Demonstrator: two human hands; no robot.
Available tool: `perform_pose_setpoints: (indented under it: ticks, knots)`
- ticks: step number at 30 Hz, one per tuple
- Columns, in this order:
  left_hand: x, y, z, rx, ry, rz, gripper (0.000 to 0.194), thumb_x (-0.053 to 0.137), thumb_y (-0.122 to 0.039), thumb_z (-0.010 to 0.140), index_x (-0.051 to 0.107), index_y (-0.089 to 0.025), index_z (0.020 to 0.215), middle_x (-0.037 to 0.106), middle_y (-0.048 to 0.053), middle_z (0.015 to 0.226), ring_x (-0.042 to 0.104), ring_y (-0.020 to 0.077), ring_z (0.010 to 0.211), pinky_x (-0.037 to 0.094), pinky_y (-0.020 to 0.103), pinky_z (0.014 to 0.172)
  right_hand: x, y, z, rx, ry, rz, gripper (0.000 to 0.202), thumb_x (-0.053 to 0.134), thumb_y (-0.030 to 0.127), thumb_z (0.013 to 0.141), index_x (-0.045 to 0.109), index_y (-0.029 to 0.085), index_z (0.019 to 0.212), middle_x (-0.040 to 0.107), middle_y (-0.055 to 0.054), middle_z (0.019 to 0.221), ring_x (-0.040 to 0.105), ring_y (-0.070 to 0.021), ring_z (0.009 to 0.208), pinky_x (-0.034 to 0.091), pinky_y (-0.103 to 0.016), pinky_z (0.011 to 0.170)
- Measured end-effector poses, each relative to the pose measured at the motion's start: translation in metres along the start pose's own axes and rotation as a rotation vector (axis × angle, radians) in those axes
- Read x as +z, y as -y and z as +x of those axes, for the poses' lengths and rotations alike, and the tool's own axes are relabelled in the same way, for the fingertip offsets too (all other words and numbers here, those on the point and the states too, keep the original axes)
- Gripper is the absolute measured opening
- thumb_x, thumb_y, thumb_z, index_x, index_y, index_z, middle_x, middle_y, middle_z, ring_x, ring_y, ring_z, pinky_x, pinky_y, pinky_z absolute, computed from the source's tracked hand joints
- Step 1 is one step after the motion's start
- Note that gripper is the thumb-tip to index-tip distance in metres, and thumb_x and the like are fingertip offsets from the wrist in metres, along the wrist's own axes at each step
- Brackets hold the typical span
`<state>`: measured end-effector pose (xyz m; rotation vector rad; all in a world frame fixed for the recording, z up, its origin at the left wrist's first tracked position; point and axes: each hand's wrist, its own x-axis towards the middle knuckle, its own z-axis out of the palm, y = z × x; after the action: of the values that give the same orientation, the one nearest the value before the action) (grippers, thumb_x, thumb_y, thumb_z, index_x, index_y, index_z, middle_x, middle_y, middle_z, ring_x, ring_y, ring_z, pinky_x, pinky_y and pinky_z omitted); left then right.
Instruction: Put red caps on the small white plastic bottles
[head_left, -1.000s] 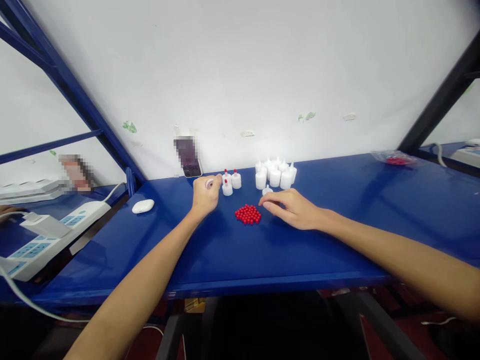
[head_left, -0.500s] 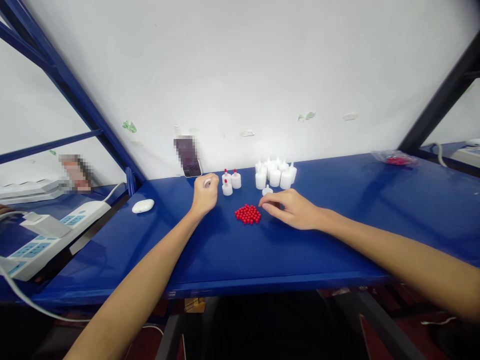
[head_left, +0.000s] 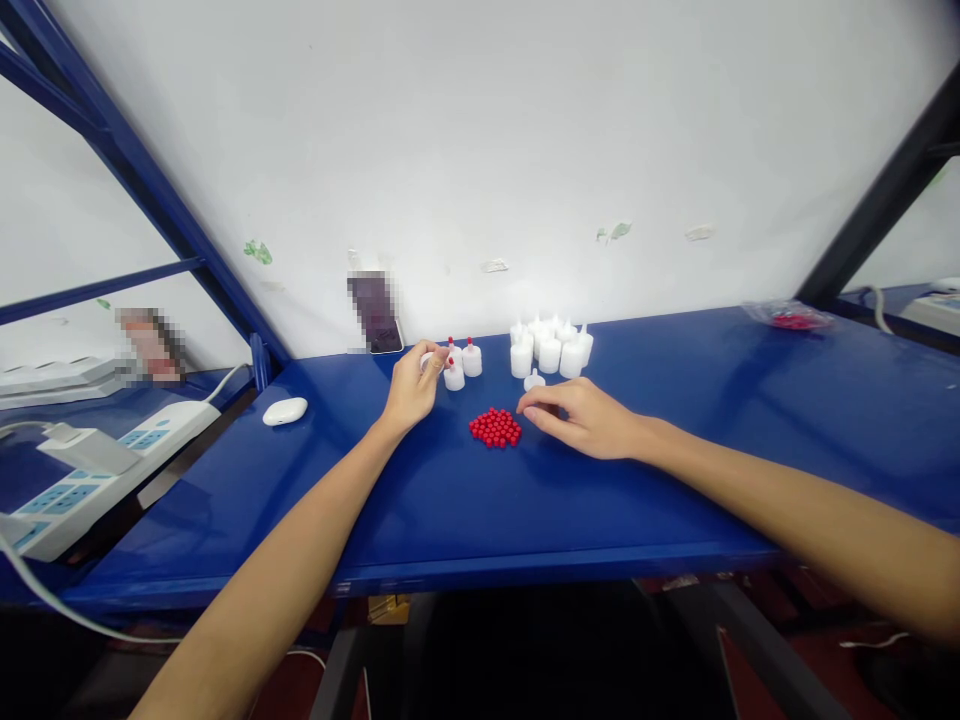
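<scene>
My left hand point(head_left: 415, 385) is closed around a small white bottle point(head_left: 426, 360), mostly hidden by the fingers. Just right of it stand 3 white bottles point(head_left: 472, 360) with red caps on their nozzles. My right hand point(head_left: 577, 415) rests on the blue table, fingers curled and thumb drawn near the forefinger; whether anything tiny is between them is hidden. Left of its fingertips lies a flat pile of small red caps point(head_left: 495, 428). A white nozzle piece point(head_left: 534, 380) sits behind the right fingers. Farther back several uncapped white bottles point(head_left: 550, 352) stand in a group.
The blue table point(head_left: 465, 520) meets a white wall. A phone point(head_left: 377, 315) leans there, its picture blurred out. A white earbud case point(head_left: 285, 411) lies at left, near a power strip point(head_left: 97, 480). A clear bag with red pieces point(head_left: 791, 317) lies at back right.
My left hand has turned and its fingers have extended rightward, with the white bottle now beside the red-capped ones. My right hand has stayed in place.
</scene>
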<state>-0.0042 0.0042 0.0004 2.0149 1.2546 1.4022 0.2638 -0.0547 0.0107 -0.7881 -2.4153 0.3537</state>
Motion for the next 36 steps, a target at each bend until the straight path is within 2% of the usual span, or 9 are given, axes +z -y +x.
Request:
perform_pose_setpoints:
  ticks: [3,7,9,14,19,27,31,33,36]
  knots:
    - [-0.002,-0.002,-0.001,0.015,0.007,0.108,0.05,0.039,-0.061,0.096,0.059,-0.018,0.081,0.051,-0.003,0.058,0.045,0.0116,0.051,0.034,0.024,0.054,0.0,0.0,0.0,0.004,0.017,-0.004,0.027,0.046,0.03,0.097,0.069,0.015,0.099,0.066,-0.001,0.067,0.054,-0.0113,0.054,0.037,-0.025,0.056]
    - [-0.005,-0.003,-0.003,0.088,0.007,0.212,0.048,0.029,-0.056,0.101,0.053,-0.019,0.081,0.057,-0.001,0.065,0.05,0.0128,0.055,0.037,0.025,0.058,0.0,0.0,0.0,0.014,0.036,-0.005,0.025,0.047,0.027,0.096,0.069,0.015,0.097,0.065,0.0,0.066,0.053,-0.0107,0.054,0.036,-0.025,0.056]
    - [-0.005,-0.002,-0.002,0.141,-0.033,0.256,0.05,0.025,-0.055,0.102,0.05,-0.019,0.079,0.058,0.001,0.067,0.051,0.0138,0.058,0.037,0.026,0.06,0.0,0.001,0.0,0.017,0.037,-0.001,0.025,0.047,0.027,0.096,0.069,0.015,0.096,0.065,0.0,0.066,0.052,-0.0105,0.054,0.036,-0.025,0.056]
    - [-0.008,0.0,0.003,0.213,-0.157,0.321,0.057,0.021,-0.057,0.101,0.049,-0.019,0.07,0.048,0.001,0.06,0.046,0.0145,0.057,0.032,0.029,0.057,0.0,0.001,0.0,0.017,0.043,0.004,0.027,0.047,0.028,0.097,0.07,0.014,0.098,0.066,-0.001,0.068,0.053,-0.0105,0.055,0.037,-0.025,0.057]
    - [-0.011,-0.002,0.005,0.199,-0.194,0.31,0.063,0.019,-0.062,0.099,0.04,-0.02,0.058,0.04,0.0,0.054,0.039,0.0134,0.052,0.028,0.029,0.053,-0.001,0.0,0.0,0.022,0.039,0.004,0.027,0.047,0.029,0.097,0.07,0.015,0.097,0.067,-0.001,0.067,0.053,-0.0107,0.054,0.037,-0.025,0.056]
    - [-0.003,0.0,0.002,0.145,-0.088,0.165,0.063,0.024,-0.065,0.098,0.041,-0.02,0.056,0.036,-0.001,0.049,0.036,0.0123,0.046,0.027,0.028,0.047,-0.001,-0.001,0.0,0.024,0.025,-0.003,0.027,0.047,0.029,0.096,0.07,0.015,0.097,0.068,-0.001,0.068,0.054,-0.0114,0.055,0.038,-0.026,0.057]
    - [0.001,0.006,0.001,0.073,-0.007,0.033,0.058,0.03,-0.064,0.097,0.047,-0.019,0.064,0.04,-0.002,0.053,0.038,0.0119,0.048,0.032,0.025,0.046,0.0,-0.001,0.0,0.03,0.018,-0.005,0.026,0.047,0.028,0.096,0.07,0.015,0.097,0.067,-0.001,0.067,0.054,-0.0112,0.054,0.037,-0.025,0.056]
    - [0.002,0.008,0.002,0.035,-0.004,-0.059,0.056,0.034,-0.065,0.096,0.05,-0.019,0.07,0.043,-0.001,0.059,0.04,0.0119,0.052,0.036,0.024,0.048,0.0,-0.001,0.0,0.028,0.025,-0.004,0.026,0.047,0.027,0.096,0.07,0.015,0.097,0.068,-0.001,0.069,0.053,-0.011,0.054,0.037,-0.025,0.056]
    - [0.001,0.01,0.004,0.013,-0.059,-0.149,0.055,0.039,-0.068,0.093,0.052,-0.018,0.073,0.043,-0.001,0.062,0.041,0.0115,0.053,0.039,0.024,0.049,0.0,0.0,0.0,0.027,0.03,-0.007,0.026,0.046,0.027,0.096,0.07,0.016,0.097,0.068,-0.001,0.07,0.054,-0.0112,0.055,0.037,-0.025,0.056]
